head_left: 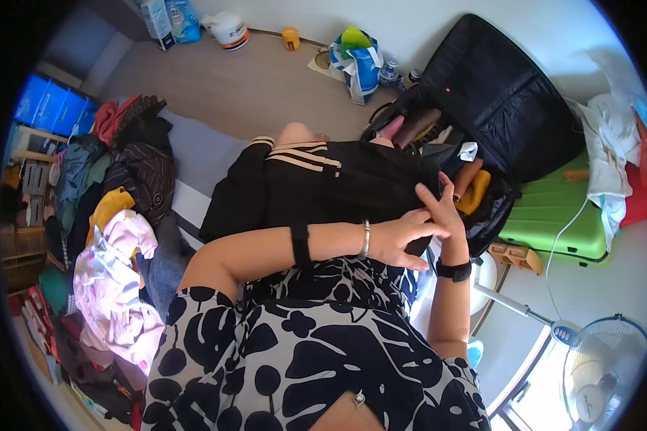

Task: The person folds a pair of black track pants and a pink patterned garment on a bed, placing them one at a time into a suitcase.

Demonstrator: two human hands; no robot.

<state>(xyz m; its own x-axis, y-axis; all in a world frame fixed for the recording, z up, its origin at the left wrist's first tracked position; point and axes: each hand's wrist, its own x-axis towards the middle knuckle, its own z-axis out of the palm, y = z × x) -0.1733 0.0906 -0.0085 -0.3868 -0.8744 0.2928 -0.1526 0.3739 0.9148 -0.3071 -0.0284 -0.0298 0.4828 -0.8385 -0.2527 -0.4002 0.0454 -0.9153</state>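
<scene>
A black garment with cream stripes (323,187) lies spread over my lap, its striped part toward the left. My left hand (402,237), with a silver bangle at the wrist, reaches across to the right. Its fingers are apart and meet my right hand near the base of the thumb. My right hand (444,208), with a black watch below it, rests at the garment's right edge. Its fingers are stretched and spread, touching the dark cloth, and some fingertips are partly hidden. Neither hand visibly grips anything.
An opened black suitcase (492,93) holding clothes stands ahead right, beside a green suitcase (553,208). A heap of clothes (115,273) lies at my left. A fan (597,366) stands low right. Bags and a white tub (228,30) line the far wall.
</scene>
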